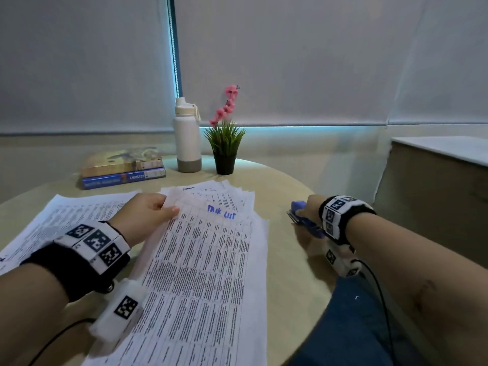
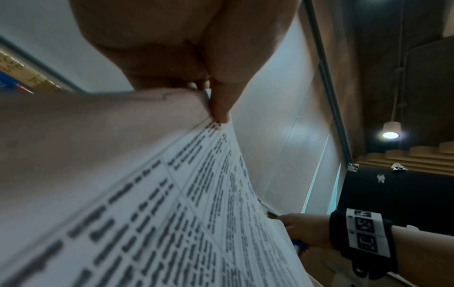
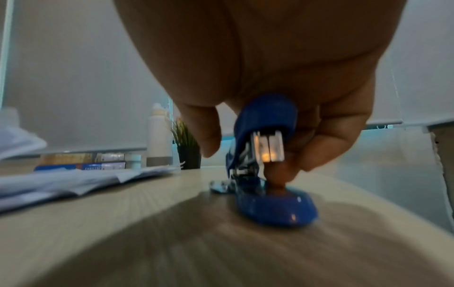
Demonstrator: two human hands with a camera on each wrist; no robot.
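A stack of printed sheets headed "Task List" in blue ink lies in front of me on the round wooden table. My left hand pinches its upper left corner between thumb and fingers, lifting that corner; the left wrist view shows the sheets bent upward under my thumb. My right hand grips a blue stapler at the table's right side. In the right wrist view the stapler stands with its base on the table, its blue top held in my curled fingers.
More printed pages lie spread at the left. At the back stand two stacked books, a white bottle and a potted plant with pink flowers. A cabinet is at the right. My jeans-clad leg is below the table's edge.
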